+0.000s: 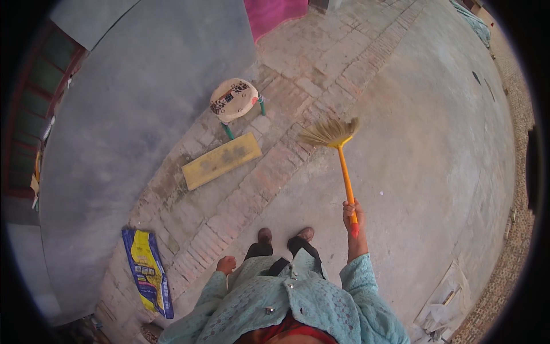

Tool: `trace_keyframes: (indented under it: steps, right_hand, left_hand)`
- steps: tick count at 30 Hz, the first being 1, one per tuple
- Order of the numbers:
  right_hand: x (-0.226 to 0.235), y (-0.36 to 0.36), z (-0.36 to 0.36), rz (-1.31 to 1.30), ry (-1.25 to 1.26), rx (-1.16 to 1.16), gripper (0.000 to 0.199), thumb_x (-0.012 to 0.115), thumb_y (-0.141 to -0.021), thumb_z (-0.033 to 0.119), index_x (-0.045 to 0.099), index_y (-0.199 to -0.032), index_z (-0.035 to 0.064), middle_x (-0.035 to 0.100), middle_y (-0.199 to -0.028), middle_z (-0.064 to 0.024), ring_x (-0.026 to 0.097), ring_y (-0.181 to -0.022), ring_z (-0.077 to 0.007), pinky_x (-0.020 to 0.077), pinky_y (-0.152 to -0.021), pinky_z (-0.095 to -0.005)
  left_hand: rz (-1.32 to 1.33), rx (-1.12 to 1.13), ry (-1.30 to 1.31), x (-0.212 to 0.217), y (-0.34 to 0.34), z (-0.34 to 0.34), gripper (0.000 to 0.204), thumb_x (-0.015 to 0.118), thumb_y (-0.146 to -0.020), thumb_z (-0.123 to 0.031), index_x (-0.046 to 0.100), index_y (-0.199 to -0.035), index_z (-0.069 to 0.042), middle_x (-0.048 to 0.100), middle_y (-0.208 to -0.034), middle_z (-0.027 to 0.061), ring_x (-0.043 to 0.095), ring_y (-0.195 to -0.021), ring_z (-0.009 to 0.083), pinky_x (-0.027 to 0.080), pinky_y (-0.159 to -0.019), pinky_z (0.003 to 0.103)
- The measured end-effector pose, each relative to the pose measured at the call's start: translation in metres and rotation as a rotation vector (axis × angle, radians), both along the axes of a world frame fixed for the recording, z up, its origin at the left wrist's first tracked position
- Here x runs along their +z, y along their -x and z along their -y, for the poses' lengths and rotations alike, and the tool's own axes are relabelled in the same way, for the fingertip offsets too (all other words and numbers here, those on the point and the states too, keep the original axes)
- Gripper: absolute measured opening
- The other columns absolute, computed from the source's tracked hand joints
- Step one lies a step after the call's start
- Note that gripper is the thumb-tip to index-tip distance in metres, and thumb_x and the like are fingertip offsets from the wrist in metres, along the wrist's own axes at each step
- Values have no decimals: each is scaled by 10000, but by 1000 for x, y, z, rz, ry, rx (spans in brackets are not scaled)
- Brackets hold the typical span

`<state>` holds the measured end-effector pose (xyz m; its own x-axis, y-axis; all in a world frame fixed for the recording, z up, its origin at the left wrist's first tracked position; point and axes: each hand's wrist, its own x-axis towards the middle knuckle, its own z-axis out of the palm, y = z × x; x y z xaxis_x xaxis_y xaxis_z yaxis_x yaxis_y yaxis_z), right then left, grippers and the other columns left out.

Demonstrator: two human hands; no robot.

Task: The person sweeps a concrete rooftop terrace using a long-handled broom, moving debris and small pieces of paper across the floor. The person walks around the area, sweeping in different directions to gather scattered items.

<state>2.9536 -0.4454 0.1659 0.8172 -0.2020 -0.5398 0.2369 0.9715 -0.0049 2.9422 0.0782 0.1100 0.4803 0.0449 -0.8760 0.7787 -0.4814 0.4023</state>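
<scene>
A broom (345, 166) with an orange handle and a fan of straw bristles is held out in front of me. My right hand (354, 214) wraps round the lower end of its handle, just above the red tip. The bristles point away from me, over the concrete floor beside the brick strip; whether they touch the ground I cannot tell. At my left side, my left hand (226, 265) hangs with its fingers curled in, and nothing shows in it.
A round stool (234, 100) with green legs stands ahead, with a yellowish board (222, 161) lying before it. A purple and yellow printed sack (147, 272) lies flat at the left. Whitish plastic scraps (448, 296) lie at the lower right. Pink cloth (275, 16) shows at the far end.
</scene>
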Motion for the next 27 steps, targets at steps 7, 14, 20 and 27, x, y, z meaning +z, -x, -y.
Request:
trace_keyframes:
  steps: [7, 14, 20, 27]
  right_hand:
    - [69, 68, -7, -228, 237, -91, 599, 392, -734, -64, 223, -1252, 183, 407, -793, -109, 378, -503, -72, 375, -405, -154]
    - [103, 151, -9, -221, 119, 70, 705, 429, -685, -79, 237, -1286, 237, 427, -817, -126, 370, -488, -75, 359, -395, -158]
    - [60, 164, 1, -321, 137, 310, 699, 449, -681, -96, 225, -1290, 165, 482, -781, -163, 402, -476, -103, 347, -396, -177]
    - [47, 188, 60, -469, 276, 221, 718, 422, -685, -73, 135, -1314, 120, 481, -752, -159, 401, -451, -99, 344, -378, -182]
  left_hand:
    - [448, -635, -25, 1, -59, 77, 278, 551, -745, -175, 534, -976, -21, 599, -791, 95, 572, -704, 147, 450, -633, 265]
    - [557, -754, 120, 26, -97, 174, 296, 561, -742, -173, 528, -1001, -34, 598, -818, 110, 572, -747, 176, 451, -688, 286]
    - [508, -983, 89, 47, -106, 219, 306, 563, -746, -188, 524, -1013, -44, 594, -846, 103, 565, -776, 182, 447, -699, 290]
    - [459, -970, 11, 80, -107, 224, 306, 559, -751, -189, 524, -1020, -47, 587, -847, 104, 560, -775, 188, 443, -707, 289]
